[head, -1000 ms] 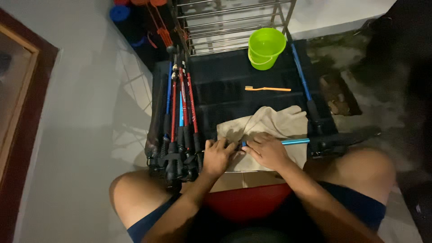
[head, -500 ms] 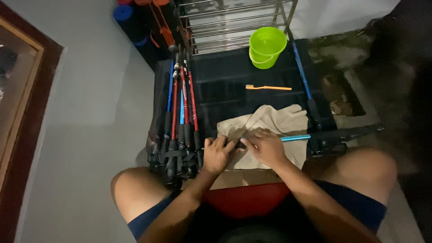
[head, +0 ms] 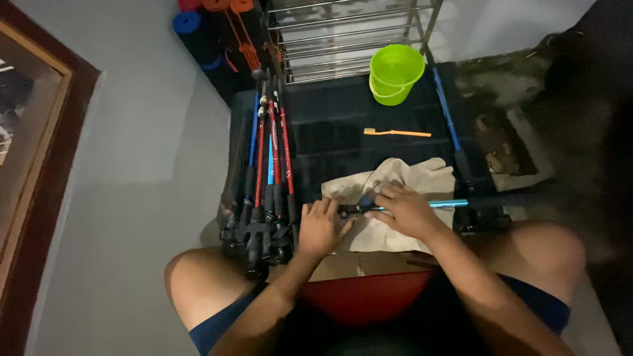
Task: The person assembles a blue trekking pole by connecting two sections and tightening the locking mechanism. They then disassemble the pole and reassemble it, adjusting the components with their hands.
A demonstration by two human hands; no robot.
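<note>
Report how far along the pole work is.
Done, apparently: several poles lie bundled at the left. In hand: the left hand and right hand hold a blue pole across the cloth. Left: another blue pole lies by the green bucket; the orange toothbrush lies untouched.

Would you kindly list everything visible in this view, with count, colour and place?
pole in hand: one, light blue shaft with dark end, lying across the cloth under both hands
cloth: one, cream, spread on the dark mat before the person
bundle of poles: several, red, blue and black, lying left of the cloth
toothbrush: one, orange, on the mat beyond the cloth
buckets: apparently two nested, lime green, far side
blue pole: one, right of the toothbrush
wire rack: one, metal, at top
left hand: on the pole's dark end
right hand: gripping the shaft
</note>
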